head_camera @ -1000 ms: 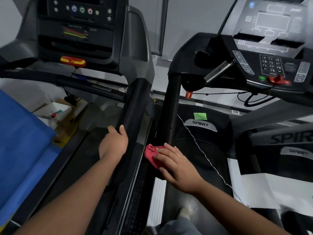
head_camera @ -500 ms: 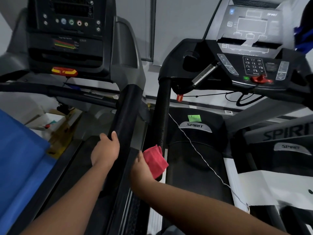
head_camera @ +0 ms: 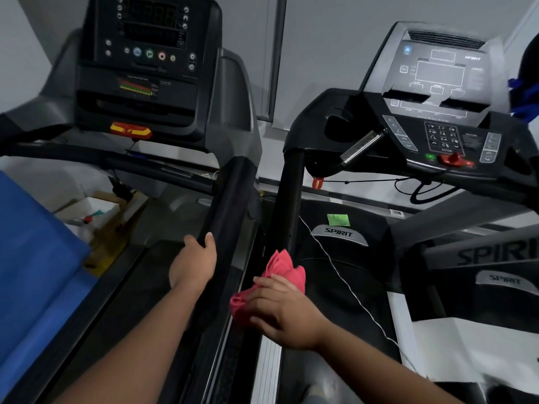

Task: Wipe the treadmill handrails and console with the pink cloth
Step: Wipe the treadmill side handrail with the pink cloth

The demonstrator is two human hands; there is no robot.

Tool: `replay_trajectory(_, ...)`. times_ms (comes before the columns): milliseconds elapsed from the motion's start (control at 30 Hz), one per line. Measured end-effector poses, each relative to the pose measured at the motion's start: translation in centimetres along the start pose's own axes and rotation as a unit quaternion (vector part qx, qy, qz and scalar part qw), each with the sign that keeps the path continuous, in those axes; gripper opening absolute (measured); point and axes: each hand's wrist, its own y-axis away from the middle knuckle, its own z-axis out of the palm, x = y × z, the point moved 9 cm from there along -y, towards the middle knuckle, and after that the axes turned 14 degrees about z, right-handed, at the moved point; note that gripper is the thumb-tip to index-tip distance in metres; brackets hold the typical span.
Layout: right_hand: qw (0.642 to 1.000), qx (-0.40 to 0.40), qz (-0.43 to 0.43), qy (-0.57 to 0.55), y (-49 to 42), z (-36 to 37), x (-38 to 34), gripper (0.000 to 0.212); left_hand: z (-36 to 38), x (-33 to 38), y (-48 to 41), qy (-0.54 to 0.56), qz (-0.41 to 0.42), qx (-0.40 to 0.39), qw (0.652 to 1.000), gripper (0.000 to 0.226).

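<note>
My right hand [head_camera: 287, 312] has rolled back over the cloth [head_camera: 284, 268], clutching it bunched against the rail [head_camera: 287, 205]. That rail runs straight ahead from it; my left hand [head_camera: 194, 265] grips the neighbouring rail [head_camera: 226, 217].

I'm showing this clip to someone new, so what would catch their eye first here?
Probably the pink cloth, bunched in the right hand against the black handrail of the right treadmill, low in the middle. Next, the left hand gripping the neighbouring treadmill's padded rail, and the two consoles above, the left console dark and the right console grey.
</note>
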Motion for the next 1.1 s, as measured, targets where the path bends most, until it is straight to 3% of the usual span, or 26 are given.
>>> replay_trajectory(100, 0.994, 0.070, 0.086, -0.016, -0.4, -0.4, 0.3, 0.023, 0.0, 0.1, -0.1, 0.007, 0.003, 0.001, 1.000, 0.054)
replay_trajectory(200, 0.972, 0.080, 0.165, 0.148, -2.0, 0.1, -0.7, 0.028, 0.1, 0.1, -0.1, 0.001, 0.004, -0.002, 1.000, 0.055)
replay_trajectory(300, 0.927, -0.124, 0.209, 0.285, -3.4, 4.2, -1.4, 0.052, 0.2, 0.0, -0.1, 0.000, 0.001, -0.004, 1.000, 0.055)
replay_trajectory(367, 0.890, -0.196, 0.200, 0.360, -4.0, 5.6, -1.7, 0.061, 0.2, -0.1, -0.2, 0.004, -0.005, -0.006, 1.000, 0.055)
replay_trajectory(400, 0.889, -0.198, 0.197, 0.364, -4.3, 5.7, -1.8, 0.061, 0.2, -0.1, -0.2, 0.005, -0.005, -0.008, 1.000, 0.055)
replay_trajectory(500, 0.934, -0.162, 0.202, 0.248, -4.6, 4.3, -1.5, 0.058, 0.3, -0.2, -0.3, 0.008, -0.005, -0.010, 1.000, 0.057)
replay_trajectory(600, 0.978, 0.039, 0.166, 0.123, -3.2, 0.1, -0.8, 0.038, 0.4, -0.3, -0.3, 0.003, -0.005, -0.008, 1.000, 0.057)
replay_trajectory(700, 0.972, 0.134, 0.153, -0.121, -0.1, -1.4, 2.2, 0.022, 0.5, -0.4, -0.3, 0.002, -0.005, -0.007, 1.000, 0.057)
replay_trajectory(833, 0.943, 0.185, 0.168, -0.219, 1.1, -3.1, 3.6, 0.021, 0.7, -0.1, -0.5, -0.016, 0.000, -0.007, 1.000, 0.057)
replay_trajectory(967, 0.955, 0.142, 0.216, -0.143, -0.2, -1.4, 2.8, 0.030, 0.7, 0.3, -0.5, -0.038, 0.003, -0.012, 0.999, 0.058)
replay_trajectory(1033, 0.967, 0.116, 0.226, 0.023, -1.2, -1.0, 2.3, 0.036, 0.7, 0.4, -0.5, -0.045, 0.001, -0.010, 0.999, 0.057)
replay_trajectory(1100, 0.959, -0.001, 0.226, 0.173, -2.6, 0.8, 1.0, 0.045, 0.6, 0.3, -0.5, -0.049, -0.001, -0.006, 0.999, 0.056)
